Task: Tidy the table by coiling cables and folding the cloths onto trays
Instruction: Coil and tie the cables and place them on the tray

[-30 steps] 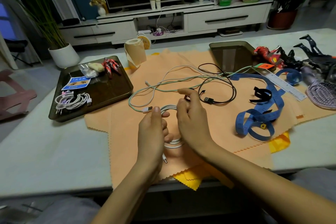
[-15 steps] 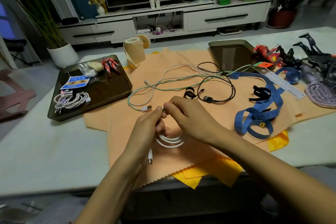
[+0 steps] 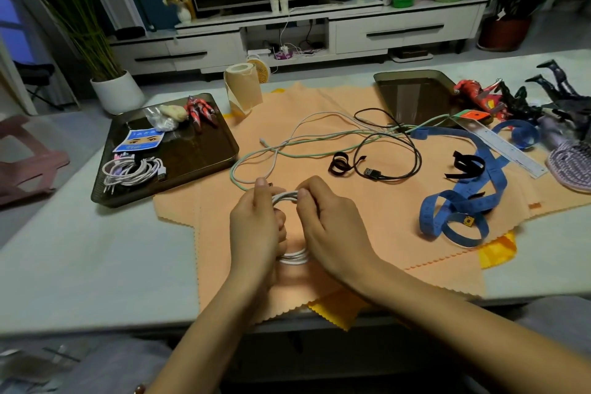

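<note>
Between my two hands, low over the orange cloth [image 3: 367, 211]: a white cable coil [image 3: 292, 258], gripped on both sides.
My left hand [image 3: 256, 230] curls round the coil's left side, thumb on top; my right hand [image 3: 332, 233] pinches the loops at their far edge. The loose length [image 3: 316, 113] leaves that far edge by my left thumb, runs away from me, then bends right, tangled, I think, with a green cable [image 3: 238, 169]. I judge the next wrap feeds in from straight ahead. The tray [image 3: 204, 153] with a coiled bundle [image 3: 131, 171] lies left, nearer my left hand.
</note>
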Motion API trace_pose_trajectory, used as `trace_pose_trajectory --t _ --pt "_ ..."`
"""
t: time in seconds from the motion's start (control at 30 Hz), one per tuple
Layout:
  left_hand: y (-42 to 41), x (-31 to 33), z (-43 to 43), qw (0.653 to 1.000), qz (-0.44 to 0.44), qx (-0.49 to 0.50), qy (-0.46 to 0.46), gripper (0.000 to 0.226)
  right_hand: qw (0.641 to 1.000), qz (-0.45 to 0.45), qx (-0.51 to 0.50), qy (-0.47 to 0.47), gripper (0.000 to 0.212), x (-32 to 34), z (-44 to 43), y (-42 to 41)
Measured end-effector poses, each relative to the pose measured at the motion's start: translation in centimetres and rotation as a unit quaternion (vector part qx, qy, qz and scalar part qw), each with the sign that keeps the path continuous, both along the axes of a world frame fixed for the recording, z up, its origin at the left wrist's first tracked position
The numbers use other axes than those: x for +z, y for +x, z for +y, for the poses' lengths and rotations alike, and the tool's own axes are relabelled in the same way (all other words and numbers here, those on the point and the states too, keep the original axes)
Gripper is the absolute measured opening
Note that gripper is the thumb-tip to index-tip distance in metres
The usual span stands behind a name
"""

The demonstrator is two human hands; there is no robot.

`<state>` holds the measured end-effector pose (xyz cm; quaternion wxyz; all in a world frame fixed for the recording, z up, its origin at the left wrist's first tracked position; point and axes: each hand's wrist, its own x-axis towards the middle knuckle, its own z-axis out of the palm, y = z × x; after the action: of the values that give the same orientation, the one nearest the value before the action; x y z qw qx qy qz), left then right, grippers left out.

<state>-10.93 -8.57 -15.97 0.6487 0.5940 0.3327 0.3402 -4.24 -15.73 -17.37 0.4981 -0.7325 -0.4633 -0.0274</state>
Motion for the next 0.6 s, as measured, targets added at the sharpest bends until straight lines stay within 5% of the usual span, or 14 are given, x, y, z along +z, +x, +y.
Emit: trace_pose_trajectory --t 0.13,0.3,0.37,0.5,0.6 --pt "-0.4 -0.3 0.5 0.981 0.045 0.0 0.191 0.058 0.999 -0.043 -0.008 -0.012 0.035 0.5 -0.2 0.5" --pt "-0.5 0.0 0.7 0.957 0.028 -0.087 0.276 0.025 0.999 0.001 -0.04 0.02 0.028 1.0 0.0 1.9" --pt "-0.4 -0.2 0.5 0.964 0.033 -0.086 0.248 0.031 0.999 -0.001 -0.033 0.015 0.029 1.2 -0.2 2.3" --pt "0.0 0.3 0.3 0.992 -0.003 -0.122 -0.027 0.039 0.999 0.04 0.006 -0.019 0.029 1.3 -0.2 2.4" --pt "-0.1 0.6 0.5 0.99 -0.006 -0.134 -0.053 0.034 0.979 0.18 0.058 -0.07 0.041 2.1 0.1 2.7"
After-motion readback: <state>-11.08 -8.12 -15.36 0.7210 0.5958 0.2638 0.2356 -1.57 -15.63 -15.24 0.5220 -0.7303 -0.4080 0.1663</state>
